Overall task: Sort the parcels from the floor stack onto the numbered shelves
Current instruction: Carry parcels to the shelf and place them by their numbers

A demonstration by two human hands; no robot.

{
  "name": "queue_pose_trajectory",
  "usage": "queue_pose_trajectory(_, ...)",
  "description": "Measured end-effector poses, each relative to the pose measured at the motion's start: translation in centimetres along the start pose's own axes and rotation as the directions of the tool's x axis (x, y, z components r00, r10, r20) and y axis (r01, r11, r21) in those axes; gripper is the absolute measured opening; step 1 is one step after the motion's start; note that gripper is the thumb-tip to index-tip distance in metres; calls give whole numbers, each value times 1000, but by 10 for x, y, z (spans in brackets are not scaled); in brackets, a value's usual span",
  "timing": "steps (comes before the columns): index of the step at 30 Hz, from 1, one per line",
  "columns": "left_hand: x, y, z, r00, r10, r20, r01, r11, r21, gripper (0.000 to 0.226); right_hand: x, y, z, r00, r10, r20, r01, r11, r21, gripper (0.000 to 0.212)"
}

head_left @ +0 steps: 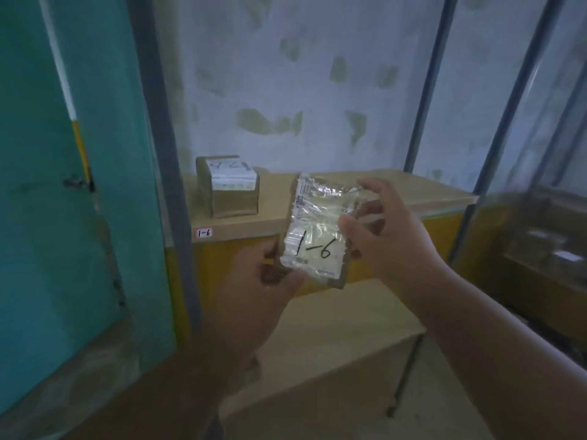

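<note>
The parcel (314,230) marked 1-6 is held upright before the shelf (381,198) tagged 1-6 (203,233), pinched at seven o'clock by the left hand (254,281) and at three o'clock by the curled right hand (390,230), probably so the number is compared, a box (227,187) standing at ten o'clock.

I see a parcel storeroom: steel-post shelf (333,214) tagged with a label (203,233), taped box (227,185) on it, plastic sheeting (301,84) behind.
</note>
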State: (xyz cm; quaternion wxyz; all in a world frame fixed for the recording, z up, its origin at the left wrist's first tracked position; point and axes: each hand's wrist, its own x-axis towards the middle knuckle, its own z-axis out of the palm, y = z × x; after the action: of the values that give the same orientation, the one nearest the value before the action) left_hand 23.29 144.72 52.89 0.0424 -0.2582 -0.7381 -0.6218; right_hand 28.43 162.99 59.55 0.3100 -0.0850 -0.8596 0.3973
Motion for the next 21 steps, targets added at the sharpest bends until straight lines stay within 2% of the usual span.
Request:
queue_pose_trajectory(3, 37, 20, -1, 997, 61, -51, -55, 992, 109, 38, 56, -4, -7, 998, -43, 47, 44, 999, -12, 47)
queue_pose_trajectory(6, 80, 33, -1, 982, 144, -121, -85, 914, 397, 40, 119, -1, 3, 991, -65, 113, 65, 998, 7, 41)
queue_pose_trajectory(10, 132, 50, 1, 963, 205, -178, -27, 725, 688, 31, 190, 14, 28, 966, -62, 252, 45, 996, 74, 40)
queue_pose_trajectory(14, 164, 55, -1, 950, 266, -163, 64, 347, 936, 38, 240, 30, 49, 893, 15, 449, -130, 965, 227, 43)
queue_pose_trajectory(16, 172, 51, 0, 950, 282, -136, 86, 184, 979, 42, 256, 36, 63, 866, 9, 500, -126, 971, 201, 38)
queue_pose_trajectory(18, 176, 45, 2, 946, 287, -150, 117, 129, 985, 44, 264, 38, 78, 849, -17, 529, -71, 987, 145, 31)
queue_pose_trajectory(21, 177, 36, 6, 941, 283, -185, 161, 106, 981, 37, 268, 39, 93, 817, -58, 573, 27, 998, 62, 16)
